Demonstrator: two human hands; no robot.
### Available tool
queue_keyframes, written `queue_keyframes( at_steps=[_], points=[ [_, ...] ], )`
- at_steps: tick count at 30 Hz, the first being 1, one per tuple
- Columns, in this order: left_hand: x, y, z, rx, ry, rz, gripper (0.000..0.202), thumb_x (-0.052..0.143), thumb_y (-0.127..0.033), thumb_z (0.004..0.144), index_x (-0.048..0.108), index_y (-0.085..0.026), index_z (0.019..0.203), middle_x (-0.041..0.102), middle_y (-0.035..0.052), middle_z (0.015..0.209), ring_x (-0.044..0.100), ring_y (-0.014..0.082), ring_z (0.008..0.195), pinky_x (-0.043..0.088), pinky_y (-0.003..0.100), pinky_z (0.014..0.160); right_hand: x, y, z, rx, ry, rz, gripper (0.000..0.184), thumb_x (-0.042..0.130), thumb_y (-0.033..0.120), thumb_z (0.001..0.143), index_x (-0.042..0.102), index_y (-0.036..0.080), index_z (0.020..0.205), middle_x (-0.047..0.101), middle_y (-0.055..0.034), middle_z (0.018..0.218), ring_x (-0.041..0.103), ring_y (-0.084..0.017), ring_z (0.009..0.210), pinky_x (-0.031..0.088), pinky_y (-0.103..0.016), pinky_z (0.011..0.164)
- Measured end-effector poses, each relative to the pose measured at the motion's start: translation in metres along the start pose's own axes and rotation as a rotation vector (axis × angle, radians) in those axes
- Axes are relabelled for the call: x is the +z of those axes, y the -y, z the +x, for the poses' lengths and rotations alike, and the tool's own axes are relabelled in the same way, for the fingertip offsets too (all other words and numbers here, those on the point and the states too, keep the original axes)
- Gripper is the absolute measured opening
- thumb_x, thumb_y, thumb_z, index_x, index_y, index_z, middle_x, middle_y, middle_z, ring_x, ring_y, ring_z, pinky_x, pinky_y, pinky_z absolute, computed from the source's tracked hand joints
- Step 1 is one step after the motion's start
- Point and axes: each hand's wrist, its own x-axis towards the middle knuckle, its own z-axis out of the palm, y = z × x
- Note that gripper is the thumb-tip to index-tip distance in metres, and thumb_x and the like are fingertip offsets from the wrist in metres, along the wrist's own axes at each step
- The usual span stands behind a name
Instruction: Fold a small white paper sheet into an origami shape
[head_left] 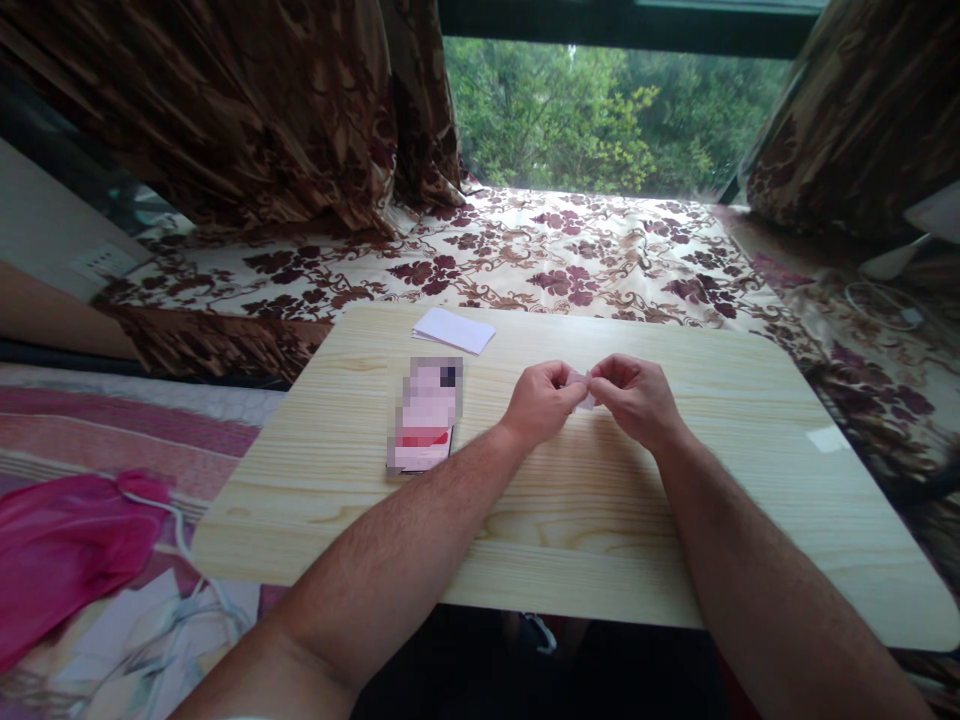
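Over the middle of the light wooden table [570, 540], my left hand [541, 400] and my right hand [630, 395] meet at the fingertips. Both are closed in a pinch on a small whitish piece of paper [584, 400]. Fingers cover most of that piece, so its full shape is hidden. Left of my left hand lies a phone-shaped pink item [427, 405], its surface pixelated, with a red band across the lower part. Behind it, a few white sheets of paper [456, 330] are stacked near the table's far edge.
A small white paper piece [828, 439] lies at the table's right. Beyond the far edge stretches a flowered cloth [570, 250] beneath a window. At left are a pink cloth [82, 550], white cables [180, 530] and papers on a bed. A white lamp-like object [900, 255] stands far right.
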Motion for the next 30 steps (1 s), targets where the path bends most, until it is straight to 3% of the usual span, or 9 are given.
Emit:
queue_keyframes(
  at_steps=[30],
  points=[
    [0.0,-0.0018,-0.0006,-0.003,0.0,-0.008,0.02,0.066,-0.029,0.075,0.057,-0.016,0.064,0.054,-0.0032,0.056,0.043,0.008,0.051,0.031,0.022,0.05,0.0013,-0.0016,-0.0009,-0.005,0.006,0.089,0.008,0.065,0.02,0.074,0.062,0.016,0.068,0.059,0.0012,0.059,0.054,-0.013,0.055,0.041,-0.026,0.053]
  ],
)
